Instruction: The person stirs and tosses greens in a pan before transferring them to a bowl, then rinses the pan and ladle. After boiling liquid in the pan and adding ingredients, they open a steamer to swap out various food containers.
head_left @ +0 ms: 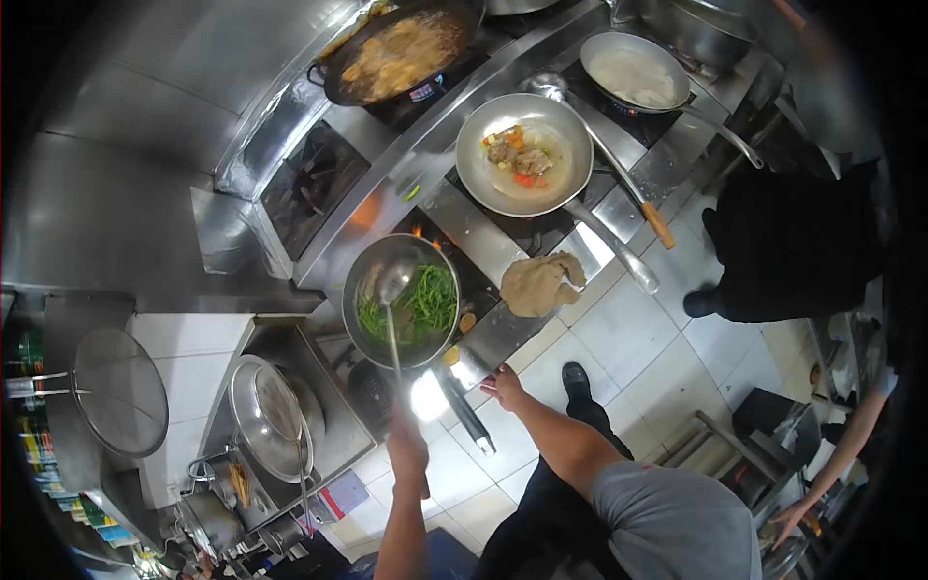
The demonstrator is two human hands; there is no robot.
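My left hand (407,449) is closed around the handle of a ladle (391,324), slightly blurred by motion. The ladle's bowl rests inside a wok (350,329) with green leafy vegetables (430,302) on a lit burner. The wok's handle (466,411) points toward me, with neither hand on it. My right hand (503,386) is at the stove's front edge, right of that handle, fingers apart and holding nothing visible. A crumpled brown cloth (539,284) lies on the stove edge above it.
A pan with meat and vegetables (522,198) sits on the middle burner, a second ladle (619,164) beside it. Beyond are a pan of pale liquid (633,82) and a wok of bubbling oil (401,53). A strainer (121,391) hangs left. Another person's arm (851,445) reaches in at right.
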